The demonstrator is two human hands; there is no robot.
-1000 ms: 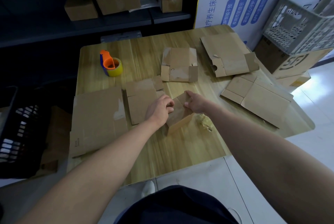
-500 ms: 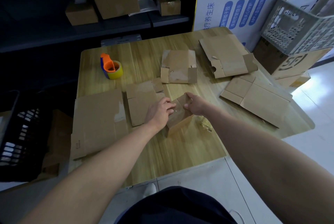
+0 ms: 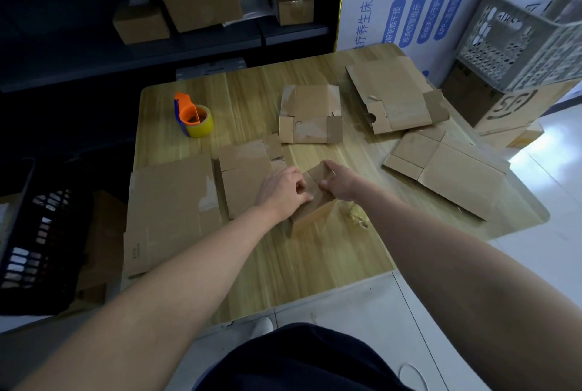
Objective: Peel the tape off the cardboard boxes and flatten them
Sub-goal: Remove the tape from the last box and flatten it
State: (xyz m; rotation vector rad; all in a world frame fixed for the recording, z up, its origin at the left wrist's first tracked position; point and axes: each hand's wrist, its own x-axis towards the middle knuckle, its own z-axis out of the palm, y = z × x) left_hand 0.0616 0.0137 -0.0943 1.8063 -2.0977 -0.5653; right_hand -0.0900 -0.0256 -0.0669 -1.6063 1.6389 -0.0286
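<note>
A small brown cardboard box [image 3: 313,212] stands at the middle of the wooden table [image 3: 315,252], still box-shaped. My left hand [image 3: 282,190] grips its left top edge with curled fingers. My right hand [image 3: 341,182] holds the top flap from the right, thumb and fingers pinching the cardboard. A crumpled wad of clear tape [image 3: 357,215] lies just right of the box. Flattened boxes lie around: a large one [image 3: 171,211] at the left, a smaller one [image 3: 245,176] beside my left hand.
More flattened cardboard lies at the back [image 3: 310,115], back right [image 3: 393,97] and right [image 3: 447,170]. An orange tape dispenser [image 3: 193,118] sits at the back left. A black crate [image 3: 34,233] stands left of the table, a grey crate [image 3: 529,34] on a carton at the right.
Both hands have stayed on the small box; my left fingers have shifted slightly along its top edge. The view has tilted a little.
</note>
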